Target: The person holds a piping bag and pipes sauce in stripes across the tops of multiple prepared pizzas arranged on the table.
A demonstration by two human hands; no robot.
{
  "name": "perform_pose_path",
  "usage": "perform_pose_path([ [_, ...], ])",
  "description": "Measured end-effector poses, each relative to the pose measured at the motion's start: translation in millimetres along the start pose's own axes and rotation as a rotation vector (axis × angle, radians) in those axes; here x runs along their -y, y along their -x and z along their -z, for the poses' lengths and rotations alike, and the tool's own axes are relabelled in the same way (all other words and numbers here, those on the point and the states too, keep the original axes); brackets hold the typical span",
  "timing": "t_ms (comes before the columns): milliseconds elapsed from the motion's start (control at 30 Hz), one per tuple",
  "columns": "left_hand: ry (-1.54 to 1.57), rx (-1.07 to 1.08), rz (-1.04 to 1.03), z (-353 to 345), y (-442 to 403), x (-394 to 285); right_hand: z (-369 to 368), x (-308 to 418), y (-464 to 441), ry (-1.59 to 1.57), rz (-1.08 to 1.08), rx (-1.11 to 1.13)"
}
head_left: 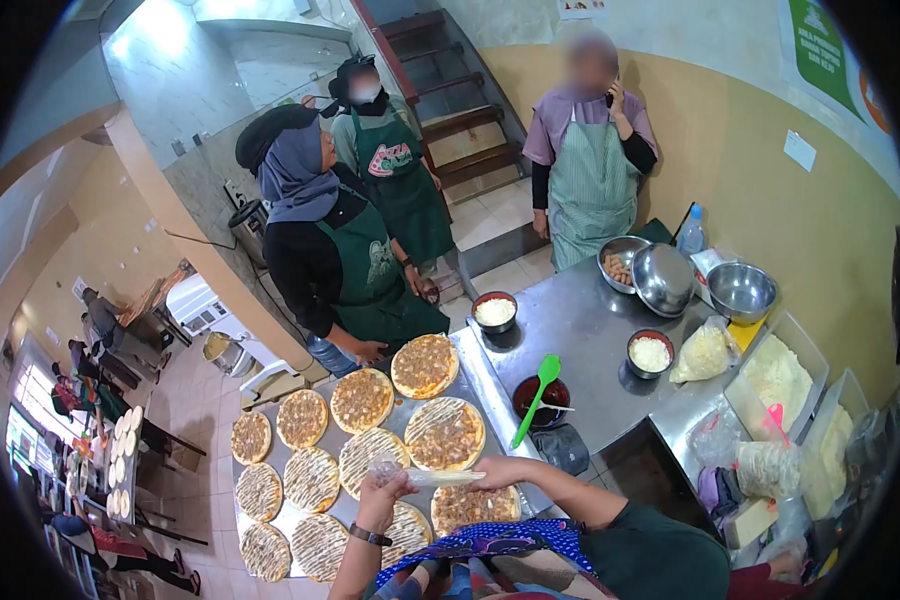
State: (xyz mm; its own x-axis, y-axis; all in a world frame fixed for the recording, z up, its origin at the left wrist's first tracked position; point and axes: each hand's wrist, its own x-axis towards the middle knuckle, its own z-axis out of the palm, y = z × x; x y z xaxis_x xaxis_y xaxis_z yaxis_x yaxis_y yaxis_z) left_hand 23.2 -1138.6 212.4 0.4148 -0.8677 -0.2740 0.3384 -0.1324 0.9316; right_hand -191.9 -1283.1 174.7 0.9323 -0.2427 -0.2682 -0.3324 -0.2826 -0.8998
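Observation:
Between my two hands a clear plastic piping bag (432, 479) with pale filling is stretched nearly level above the pizzas. My left hand (382, 492), with a dark band on its wrist, is closed around one end. My right hand (500, 472) grips the other end. Just beyond the bag lies a pizza (445, 434) with brown topping and pale sauce lines on part of it. Under my right hand is a meat-topped pizza (475, 508), partly covered. A pizza (320, 546) to the left carries pale zigzag lines. Several more pizzas fill the metal table (355, 488).
A steel counter (600, 395) at right holds a green spatula (538, 400) over a dark bowl, bowls of white shreds (650, 354), steel bowls (742, 291) and a tub (778, 375). Three people in aprons (370, 270) stand across the tables. Stairs (460, 110) rise behind.

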Motion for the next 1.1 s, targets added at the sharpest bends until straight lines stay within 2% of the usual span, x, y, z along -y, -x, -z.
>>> perform_pose_path([
  [67,0.02,-0.012,0.004,0,-1,2,2,-3,-2,0.003,-0.03,0.036],
  [133,0.029,0.002,-0.012,-2,2,0,5,13,7,0.054,0.091,-0.037],
  [267,0.044,0.009,-0.008,3,-2,6,7,20,9,0.047,0.087,-0.027],
  [567,0.057,0.018,0.001,5,0,8,0,2,-2,0.014,0.003,0.009],
  [633,0.057,0.024,0.008,6,0,8,-2,-7,-10,0.045,-0.11,0.068],
  [933,0.073,0.019,0.0,10,0,12,1,20,6,-0.094,-0.098,0.028],
  [1100,0.064,0.011,-0.001,9,1,12,-2,10,-1,-0.037,-0.142,0.05],
])
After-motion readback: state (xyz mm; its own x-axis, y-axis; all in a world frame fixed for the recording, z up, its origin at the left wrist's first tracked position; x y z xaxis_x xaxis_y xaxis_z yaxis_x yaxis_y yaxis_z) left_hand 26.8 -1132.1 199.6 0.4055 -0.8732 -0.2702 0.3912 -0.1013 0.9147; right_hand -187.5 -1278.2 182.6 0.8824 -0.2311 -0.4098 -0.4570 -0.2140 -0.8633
